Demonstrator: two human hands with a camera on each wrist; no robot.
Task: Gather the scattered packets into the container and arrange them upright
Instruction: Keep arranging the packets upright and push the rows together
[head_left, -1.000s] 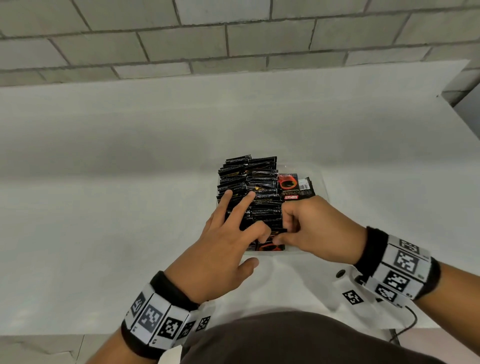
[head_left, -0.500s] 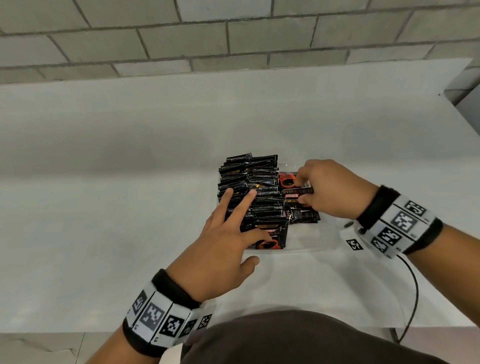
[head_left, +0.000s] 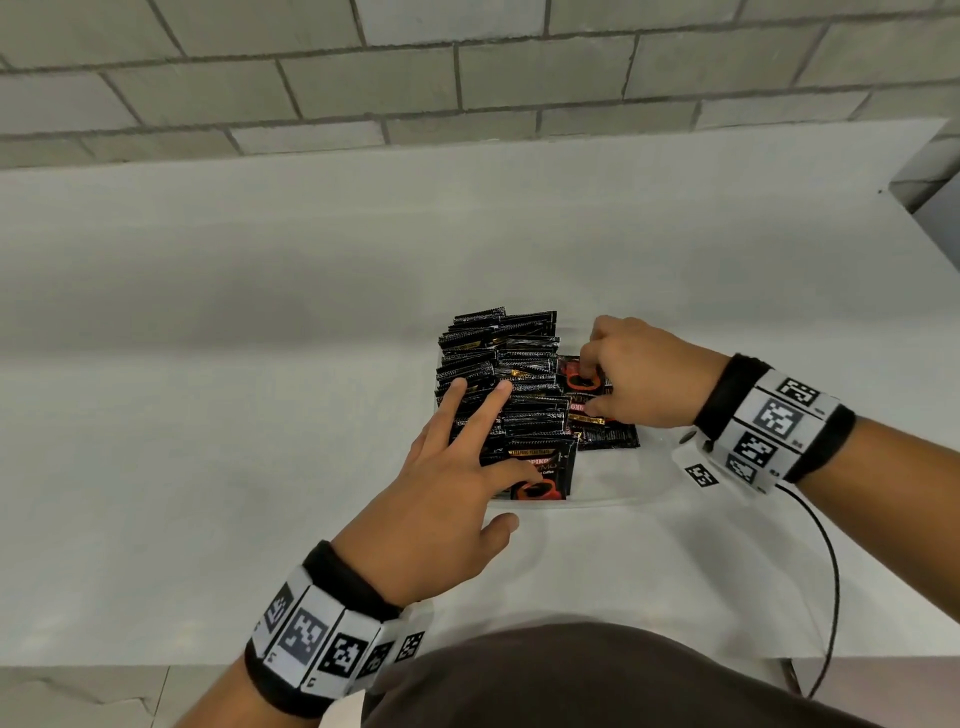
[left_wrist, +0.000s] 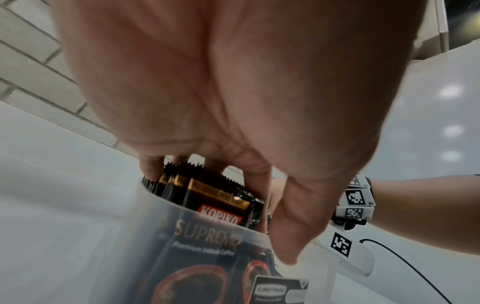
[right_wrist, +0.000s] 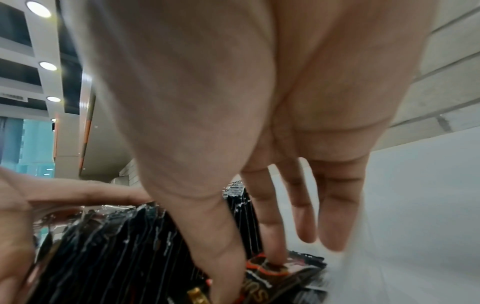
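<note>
Dozens of black coffee packets (head_left: 501, 384) standing on edge in clear container (head_left: 613, 496) on white table (head_left: 208, 415), steadied by left hand (head_left: 441, 499), fingers straight. Right hand (head_left: 639, 379) pinching flat-lying packets (head_left: 597, 415) beside the row. Light, slick, floppy foil, probably best taken by the crimped edge. Thumb-and-forefinger pinch clear only from right wrist; brand print and container wall only from left wrist.

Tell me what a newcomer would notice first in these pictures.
First, the dense row of black Kopiko coffee packets standing upright in the clear container mid-table. The left hand rests straight fingers on that row. Beside it the right hand pinches a flat-lying packet on the container's right side.
</note>
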